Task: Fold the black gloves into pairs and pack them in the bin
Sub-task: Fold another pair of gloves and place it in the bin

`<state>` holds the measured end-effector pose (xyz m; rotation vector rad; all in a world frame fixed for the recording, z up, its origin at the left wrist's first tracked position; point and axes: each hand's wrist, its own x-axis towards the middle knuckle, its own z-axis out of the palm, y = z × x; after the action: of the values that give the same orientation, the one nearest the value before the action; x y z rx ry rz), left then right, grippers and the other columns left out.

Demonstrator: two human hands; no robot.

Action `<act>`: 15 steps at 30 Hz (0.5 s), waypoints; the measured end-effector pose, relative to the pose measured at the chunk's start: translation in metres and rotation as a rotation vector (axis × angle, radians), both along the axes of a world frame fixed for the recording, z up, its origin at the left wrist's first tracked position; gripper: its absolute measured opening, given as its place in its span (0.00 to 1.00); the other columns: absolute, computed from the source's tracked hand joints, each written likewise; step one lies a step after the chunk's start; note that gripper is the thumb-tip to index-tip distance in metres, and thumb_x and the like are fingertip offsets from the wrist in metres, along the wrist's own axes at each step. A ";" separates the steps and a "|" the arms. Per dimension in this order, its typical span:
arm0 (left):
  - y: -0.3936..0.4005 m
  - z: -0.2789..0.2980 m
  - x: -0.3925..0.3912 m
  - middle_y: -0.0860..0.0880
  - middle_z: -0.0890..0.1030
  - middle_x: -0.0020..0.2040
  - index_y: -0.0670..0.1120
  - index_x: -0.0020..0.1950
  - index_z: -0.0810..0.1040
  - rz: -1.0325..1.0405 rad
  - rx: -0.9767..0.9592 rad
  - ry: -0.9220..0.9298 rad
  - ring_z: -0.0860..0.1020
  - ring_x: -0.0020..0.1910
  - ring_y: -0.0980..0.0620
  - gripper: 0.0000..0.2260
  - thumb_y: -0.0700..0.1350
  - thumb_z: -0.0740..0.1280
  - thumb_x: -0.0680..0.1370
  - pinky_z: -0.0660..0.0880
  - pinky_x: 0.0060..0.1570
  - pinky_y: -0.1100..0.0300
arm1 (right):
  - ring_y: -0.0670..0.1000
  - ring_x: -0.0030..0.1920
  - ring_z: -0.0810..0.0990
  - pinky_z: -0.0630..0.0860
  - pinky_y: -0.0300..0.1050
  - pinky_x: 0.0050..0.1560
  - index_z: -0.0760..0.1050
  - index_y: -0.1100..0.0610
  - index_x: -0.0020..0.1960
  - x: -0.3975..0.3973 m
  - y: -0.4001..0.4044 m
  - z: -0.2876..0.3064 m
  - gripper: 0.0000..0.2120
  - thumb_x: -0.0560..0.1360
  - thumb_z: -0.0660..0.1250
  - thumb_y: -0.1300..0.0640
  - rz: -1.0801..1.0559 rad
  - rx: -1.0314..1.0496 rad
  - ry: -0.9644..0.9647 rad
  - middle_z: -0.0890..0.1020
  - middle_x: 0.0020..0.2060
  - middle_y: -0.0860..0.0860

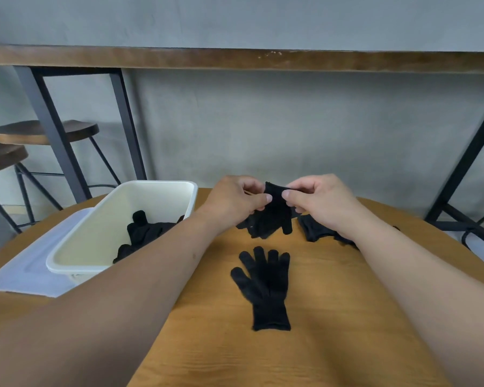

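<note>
Café-like room: bar stools (pixel 44 132), counter (pixel 235 58)

Black gloves (pixel 266 289), cream-white bin (pixel 118 219) on a translucent pale-blue lid (pixel 25 272), orange-brown wood-grain table (pixel 319 331), grey wall (pixel 291 121), dark-brown stools (pixel 39 131) with black legs.

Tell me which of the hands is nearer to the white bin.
Left. The left hand pinches the held glove just right of the bin, close to its far corner; the right hand grips the same glove farther away.
</note>
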<state>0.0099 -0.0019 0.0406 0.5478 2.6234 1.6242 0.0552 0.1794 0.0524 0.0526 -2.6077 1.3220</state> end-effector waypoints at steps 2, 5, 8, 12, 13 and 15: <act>0.000 -0.005 -0.001 0.51 0.84 0.38 0.49 0.49 0.82 0.005 -0.013 -0.005 0.81 0.38 0.55 0.04 0.47 0.72 0.75 0.80 0.47 0.55 | 0.43 0.36 0.82 0.77 0.36 0.39 0.83 0.48 0.46 -0.001 -0.001 -0.003 0.04 0.77 0.69 0.52 -0.001 0.002 -0.025 0.85 0.38 0.48; -0.001 -0.008 -0.004 0.51 0.82 0.38 0.47 0.49 0.82 0.001 0.001 -0.046 0.81 0.35 0.58 0.05 0.47 0.71 0.76 0.79 0.44 0.57 | 0.38 0.27 0.77 0.72 0.29 0.31 0.83 0.48 0.46 -0.003 -0.002 -0.004 0.04 0.76 0.70 0.50 -0.014 -0.010 -0.070 0.85 0.35 0.50; -0.003 -0.004 -0.007 0.51 0.80 0.37 0.45 0.50 0.81 -0.017 0.013 -0.083 0.79 0.33 0.57 0.06 0.46 0.71 0.76 0.75 0.36 0.62 | 0.40 0.24 0.75 0.73 0.37 0.37 0.83 0.47 0.45 -0.004 -0.003 0.000 0.04 0.75 0.70 0.48 -0.024 -0.030 -0.103 0.84 0.34 0.52; -0.005 0.006 -0.006 0.50 0.78 0.34 0.44 0.50 0.81 -0.020 -0.003 -0.082 0.77 0.29 0.57 0.08 0.47 0.71 0.76 0.72 0.33 0.64 | 0.51 0.31 0.72 0.69 0.46 0.38 0.83 0.48 0.45 -0.003 -0.006 0.006 0.05 0.75 0.70 0.48 -0.030 -0.039 -0.110 0.82 0.33 0.54; -0.005 0.009 -0.005 0.51 0.77 0.33 0.44 0.50 0.81 -0.022 -0.010 -0.079 0.76 0.28 0.57 0.08 0.48 0.71 0.76 0.71 0.31 0.64 | 0.52 0.33 0.71 0.69 0.47 0.38 0.83 0.48 0.46 -0.003 -0.006 0.008 0.05 0.76 0.70 0.48 -0.027 -0.039 -0.106 0.82 0.33 0.54; -0.007 0.014 -0.004 0.52 0.77 0.33 0.45 0.49 0.81 -0.033 -0.022 -0.067 0.75 0.26 0.58 0.08 0.48 0.71 0.76 0.69 0.30 0.66 | 0.53 0.33 0.71 0.70 0.48 0.39 0.82 0.49 0.47 -0.003 -0.006 0.012 0.06 0.76 0.69 0.48 -0.020 -0.022 -0.104 0.82 0.31 0.53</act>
<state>0.0063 -0.0085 0.0551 0.5238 2.5674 1.5747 0.0526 0.1735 0.0639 -0.0469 -2.6708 1.3810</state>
